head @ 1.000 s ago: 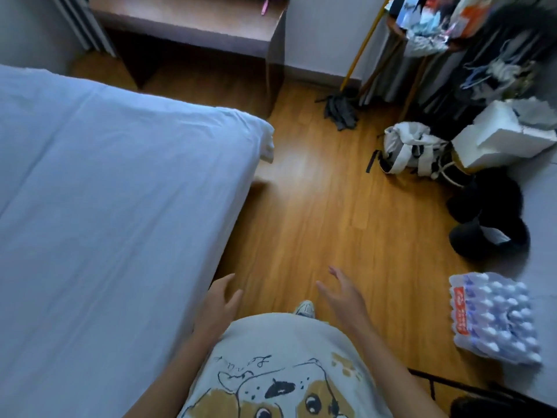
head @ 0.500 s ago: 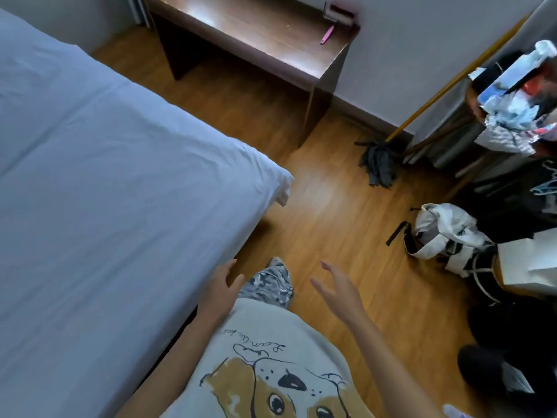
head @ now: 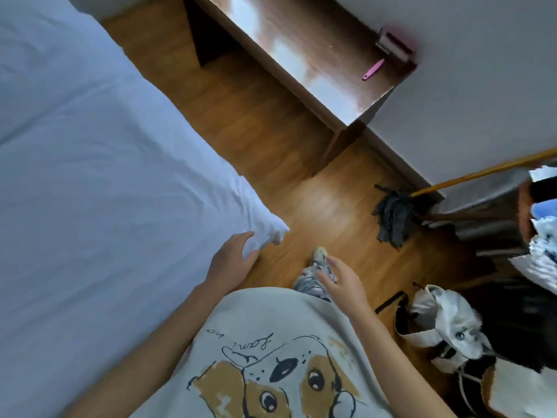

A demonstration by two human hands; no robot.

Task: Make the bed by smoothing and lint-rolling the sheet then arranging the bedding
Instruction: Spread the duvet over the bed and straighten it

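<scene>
Now, head view: the left hand [head: 232, 260] hangs loosely spread just beside the sheet [head: 90, 176] at the bed's corner, the right hand [head: 343, 282] spread in mid-air, holding nothing. The lint roller [head: 394, 49] lies at the desk's [head: 316, 55] far corner by the wall. Smoothing looks done; next, likely reaching the desk and gripping its pink handle.

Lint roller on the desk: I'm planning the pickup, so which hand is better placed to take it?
Probably the right hand: it hangs open and free on the side of the desk, where the lint roller lies. The left hand is at the sheet corner.
</scene>
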